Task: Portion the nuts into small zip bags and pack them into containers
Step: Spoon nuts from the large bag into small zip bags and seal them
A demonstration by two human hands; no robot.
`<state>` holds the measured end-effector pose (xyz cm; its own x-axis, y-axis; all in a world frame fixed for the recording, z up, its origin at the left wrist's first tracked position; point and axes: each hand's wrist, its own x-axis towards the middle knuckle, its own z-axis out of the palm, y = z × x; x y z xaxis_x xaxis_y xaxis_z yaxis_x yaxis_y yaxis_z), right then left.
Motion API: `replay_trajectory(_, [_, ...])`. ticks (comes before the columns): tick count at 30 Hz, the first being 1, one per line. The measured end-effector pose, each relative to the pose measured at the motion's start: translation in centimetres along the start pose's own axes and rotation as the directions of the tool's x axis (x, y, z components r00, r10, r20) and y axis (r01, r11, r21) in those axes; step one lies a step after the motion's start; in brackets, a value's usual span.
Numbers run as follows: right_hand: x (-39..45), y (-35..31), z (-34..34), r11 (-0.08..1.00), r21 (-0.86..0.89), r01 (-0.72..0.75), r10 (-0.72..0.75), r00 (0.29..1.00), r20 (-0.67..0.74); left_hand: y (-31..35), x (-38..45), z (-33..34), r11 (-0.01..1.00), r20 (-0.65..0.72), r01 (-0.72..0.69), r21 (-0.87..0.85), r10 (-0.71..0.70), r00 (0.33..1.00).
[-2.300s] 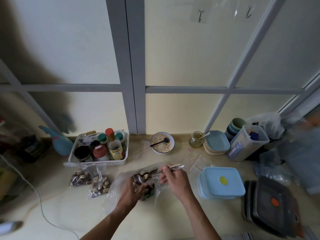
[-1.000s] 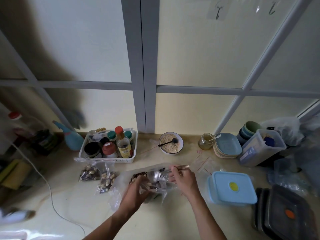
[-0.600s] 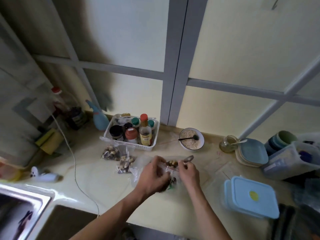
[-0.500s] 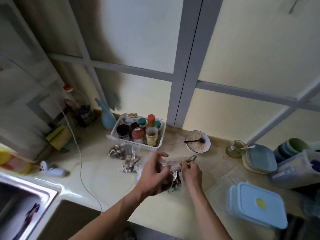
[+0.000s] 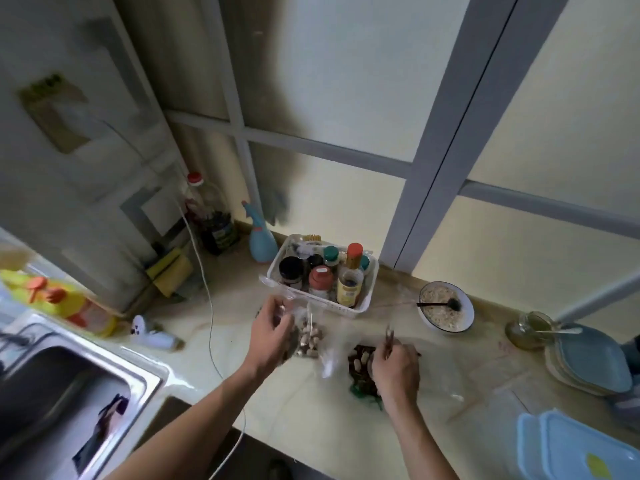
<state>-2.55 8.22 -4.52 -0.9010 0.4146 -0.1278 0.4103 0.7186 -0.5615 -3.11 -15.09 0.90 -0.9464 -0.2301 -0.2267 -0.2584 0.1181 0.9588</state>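
My left hand [image 5: 270, 336] is curled round a small clear zip bag of nuts and sits beside another filled small zip bag [image 5: 309, 338] lying on the counter in front of the white basket. The view is blurred, so the held bag shows only as dark nuts under my fingers. My right hand [image 5: 394, 370] grips a metal spoon [image 5: 388, 333] and rests on the large clear bag of mixed nuts [image 5: 360, 367] at the counter's middle. A light blue lidded container [image 5: 581, 445] stands at the front right.
A white basket [image 5: 360, 308] of bottles stands behind the bags. To its right are a bowl of oats [image 5: 446, 311], a glass jar [image 5: 530, 330] and stacked blue plates [image 5: 588, 362]. A steel sink [image 5: 52, 393] is at the left, with a white cable [image 5: 207, 306] across the counter.
My left hand has moved left from the large bag to the filled small bags, carrying a small bag of nuts. My right hand stays at the large bag with the spoon. The camera swung left.
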Motion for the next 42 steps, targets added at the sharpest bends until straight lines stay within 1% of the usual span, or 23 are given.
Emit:
replay_trajectory(3, [-0.3,-0.2,0.8,1.0,0.021,-0.012,0.013,0.999,-0.03,-2.1,1.0,-1.9,0.994,-0.059,0.03,0.103,-0.024,0.998])
replay_trajectory(4, [-0.3,-0.2,1.1,1.0,0.021,-0.018,0.019,0.999,-0.047,-2.2,1.3,-2.3,0.993,-0.06,0.046,0.11,-0.039,0.997])
replay_trajectory(6, [-0.3,-0.4,1.5,0.999,0.022,-0.035,0.037,0.997,-0.067,-2.6,2.3,-3.2,0.992,-0.004,0.057,0.11,-0.057,0.998])
replay_trajectory(7, [-0.4,-0.5,1.9,0.999,0.021,-0.044,0.045,0.996,-0.073,-2.9,3.2,-3.6,0.991,0.017,0.032,0.131,-0.034,0.999])
replay_trajectory(9, [-0.5,-0.7,2.5,0.997,0.0,-0.071,0.071,0.995,-0.068,-3.4,5.2,-4.6,0.979,0.066,-0.018,0.201,0.005,0.998])
replay_trajectory(11, [-0.7,-0.9,3.2,0.995,-0.014,-0.102,0.101,0.991,-0.083,-4.2,7.3,-5.5,0.965,0.127,-0.041,0.259,0.008,0.992])
replay_trajectory(12, [-0.8,-1.0,3.4,0.993,-0.004,-0.117,0.116,0.988,-0.1,-4.6,8.3,-5.8,0.953,0.132,-0.045,0.301,0.004,0.991])
replay_trajectory(13, [-0.9,-1.1,3.4,0.991,0.023,-0.132,0.134,0.984,-0.119,-5.2,9.0,-5.9,0.942,0.119,-0.035,0.335,-0.005,0.993])
replay_trajectory(16, [-1.0,-1.1,3.0,0.981,0.113,-0.16,0.179,0.968,-0.178,-6.4,10.2,-6.0,0.917,-0.002,0.082,0.39,-0.088,0.996])
replay_trajectory(18, [-1.0,-1.0,2.8,0.972,0.153,-0.18,0.207,0.961,-0.185,-7.4,10.3,-5.8,0.909,-0.017,0.099,0.404,-0.101,0.995])
replay_trajectory(19, [-1.0,-0.9,2.6,0.963,0.184,-0.198,0.231,0.956,-0.181,-7.6,10.1,-5.7,0.903,-0.021,0.09,0.421,-0.09,0.996])
replay_trajectory(21, [-0.8,-1.0,2.2,0.933,0.264,-0.244,0.291,0.944,-0.154,-7.9,9.4,-5.4,0.869,-0.063,0.032,0.493,-0.001,0.998])
replay_trajectory(23, [-0.6,-1.3,1.7,0.879,0.335,-0.339,0.374,0.927,-0.043,-8.0,9.0,-4.9,0.831,-0.074,-0.048,0.554,0.107,0.991])
replay_trajectory(24, [-0.5,-1.3,1.8,0.843,0.373,-0.387,0.405,0.914,0.032,-7.8,8.7,-4.5,0.823,-0.066,-0.071,0.564,0.131,0.989])
replay_trajectory(26, [-0.2,-1.1,2.2,0.783,0.417,-0.461,0.441,0.885,0.15,-6.9,8.0,-3.5,0.826,-0.014,-0.125,0.549,0.159,0.987])
replay_trajectory(29, [0.2,-0.2,2.7,0.686,0.515,-0.513,0.469,0.854,0.225,-5.1,7.2,-1.5,0.829,0.053,-0.252,0.5,0.261,0.964])
replay_trajectory(31, [0.7,0.4,2.1,0.636,0.573,-0.516,0.493,0.844,0.212,-3.2,6.5,0.2,0.819,0.081,-0.343,0.46,0.345,0.935])
replay_trajectory(33, [0.7,0.5,0.7,0.638,0.598,-0.486,0.519,0.844,0.132,-1.2,5.5,2.1,0.816,0.13,-0.409,0.408,0.392,0.911])
replay_trajectory(35, [0.7,1.3,-0.2,0.6,0.665,-0.445,0.508,0.854,0.112,0.9,3.9,4.2,0.821,0.245,-0.473,0.321,0.41,0.879])
replay_trajectory(36, [0.8,1.7,-0.6,0.574,0.707,-0.413,0.481,0.869,0.117,1.8,2.9,5.4,0.832,0.332,-0.493,0.254,0.404,0.853])
replay_trajectory(38, [1.0,2.8,-1.4,0.537,0.752,-0.382,0.48,0.872,0.099,3.1,0.8,7.9,0.859,0.51,-0.49,0.152,0.356,0.783])
replay_trajectory(40, [1.2,4.2,-2.2,0.458,0.809,-0.368,0.537,0.84,0.078,3.6,-1.4,10.7,0.855,0.627,-0.495,0.155,0.302,0.718])
replay_trajectory(42, [1.1,5.7,-3.1,0.398,0.829,-0.393,0.595,0.798,0.092,2.8,-3.2,13.4,0.821,0.697,-0.52,0.238,0.228,0.68])
